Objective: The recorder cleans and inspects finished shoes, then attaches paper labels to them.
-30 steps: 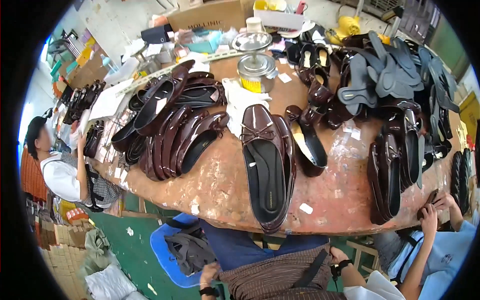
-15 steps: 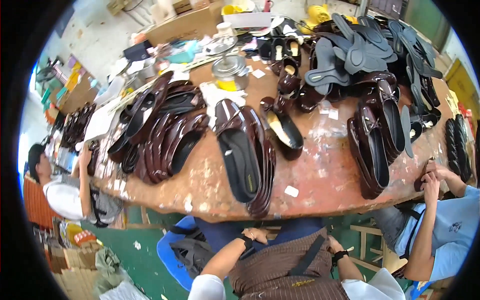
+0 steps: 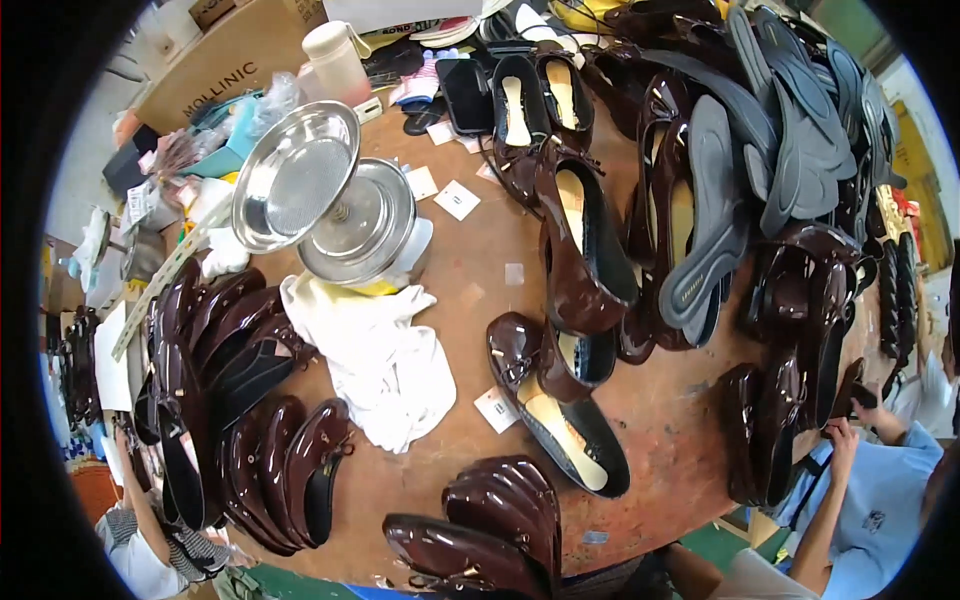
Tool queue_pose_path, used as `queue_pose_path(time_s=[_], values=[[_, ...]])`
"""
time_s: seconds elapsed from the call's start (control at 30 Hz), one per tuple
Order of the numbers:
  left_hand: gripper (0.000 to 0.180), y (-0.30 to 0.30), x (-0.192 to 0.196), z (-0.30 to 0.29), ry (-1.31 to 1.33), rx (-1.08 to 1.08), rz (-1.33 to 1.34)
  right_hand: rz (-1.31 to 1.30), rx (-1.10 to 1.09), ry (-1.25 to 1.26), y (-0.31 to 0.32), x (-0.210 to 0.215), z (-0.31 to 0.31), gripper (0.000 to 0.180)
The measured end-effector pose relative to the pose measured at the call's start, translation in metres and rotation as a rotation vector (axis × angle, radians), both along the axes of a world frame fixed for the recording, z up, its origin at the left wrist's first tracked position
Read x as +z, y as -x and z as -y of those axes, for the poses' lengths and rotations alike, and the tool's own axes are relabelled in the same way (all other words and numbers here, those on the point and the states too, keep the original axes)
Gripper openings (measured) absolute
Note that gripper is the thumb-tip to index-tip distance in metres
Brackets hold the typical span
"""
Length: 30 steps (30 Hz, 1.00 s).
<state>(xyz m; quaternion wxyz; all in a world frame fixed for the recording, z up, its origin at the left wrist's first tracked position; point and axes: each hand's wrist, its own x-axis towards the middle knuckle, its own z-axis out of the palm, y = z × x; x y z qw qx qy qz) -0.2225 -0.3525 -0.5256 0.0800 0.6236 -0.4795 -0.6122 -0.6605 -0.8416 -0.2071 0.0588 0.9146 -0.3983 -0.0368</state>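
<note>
My left hand does not show. Of my right arm only a bit of forearm (image 3: pixel 692 572) appears at the lower edge, beside a pale sleeve; the hand itself is hidden. Nearest to it, on the table's front edge, lies a nested stack of glossy dark-brown shoes (image 3: pixel 510 500), with one shoe (image 3: pixel 455 545) on its side against them. Farther back, a single bow-trimmed flat (image 3: pixel 570 445) with a tan insole rests upright beside a white tag (image 3: pixel 496 409). More brown shoes (image 3: pixel 585 270) stand behind it. Grey insoles (image 3: pixel 705 200) are heaped over shoes at the right.
A white cloth (image 3: pixel 375 360) lies left of centre, below a metal dish-topped pump pot (image 3: pixel 365 225). Brown shoes (image 3: pixel 315 470) are grouped at the left. A phone (image 3: pixel 466 95) and cardboard box (image 3: pixel 215 85) sit at the back. Co-workers' hands (image 3: pixel 845 435) and arm (image 3: pixel 145 510) are at either side.
The view has tilted up and closer to the table, so my lap and both hands, resting off the table before, have dropped out. The front shoe stack now appears turned and lower in the picture.
</note>
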Motion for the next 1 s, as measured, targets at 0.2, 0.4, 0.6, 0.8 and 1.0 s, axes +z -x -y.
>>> queue_pose_path(time_s=[0.2,0.4,0.6,0.8,1.0], values=[[0.063,0.003,0.018,-0.019,0.068,0.099,0.111,0.189,0.057,0.099,0.06,-0.034,0.045,0.016],[0.061,0.069,0.036,-0.116,0.111,0.317,0.167,0.108,0.047,-0.329,0.245,-0.079,0.13,0.016],[0.059,0.103,0.04,-0.111,0.333,0.338,0.332,0.198,-0.125,-0.604,0.271,-0.176,-0.002,0.017],[0.057,0.146,0.029,-0.14,0.49,0.474,0.497,0.235,-0.154,-0.953,-0.013,-0.317,-0.309,0.018],[0.037,0.133,0.022,-0.141,0.369,0.246,0.494,-0.239,0.289,-1.075,-0.095,-0.069,-0.336,0.025]])
